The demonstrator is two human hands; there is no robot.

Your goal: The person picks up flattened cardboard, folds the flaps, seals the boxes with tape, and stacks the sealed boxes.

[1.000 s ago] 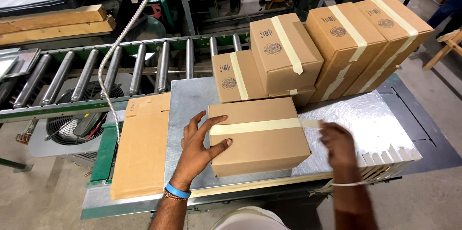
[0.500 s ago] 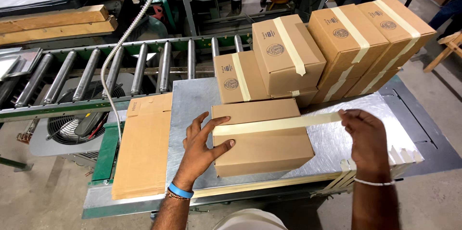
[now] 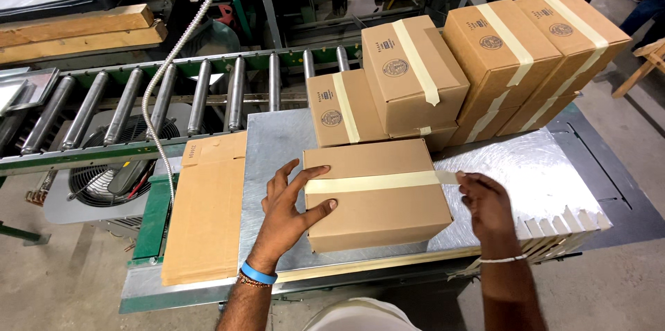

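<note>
- Cardboard box [image 3: 377,196] is sitting near the front edge of a shiny metal table [image 3: 277,144], w/ a strip of tan tape [image 3: 377,181] running across its top, left to right.
- Left hand [image 3: 287,210] is lying flat on the box's left end, fingers spread open, thumb pressing on the top face; not wrapping round anything.
- Right hand [image 3: 488,203] is sitting at the box's right end, fingertips pinching the loose end of the tape where it's sticking out past the box edge.
- Blue wristband [image 3: 258,273] is showing on the left wrist, thin white band [image 3: 502,260] on the right.
- Behind the box, touching or nearly touching it, sealed boxes [image 3: 478,61] are leaning in a tilted row across the table's back-right part, each taped w/ a round stamp.
- Flat cardboard sheets [image 3: 208,213] are lying at the table's left, overhanging onto the green frame.
- Roller conveyor [image 3: 166,102] w/ steel rollers and green rails is running along the back-left, meeting the table.
- Flexible metal conduit [image 3: 173,68] is hanging down over the rollers.
- Fan unit [image 3: 97,182] is sitting under the conveyor on the concrete floor [image 3: 62,282].
- Wooden planks [image 3: 76,30] are lying behind the conveyor, upper left.
- Folded white pieces [image 3: 564,224] are standing in a row at the table's front-right corner; can't tell what they are.
</note>
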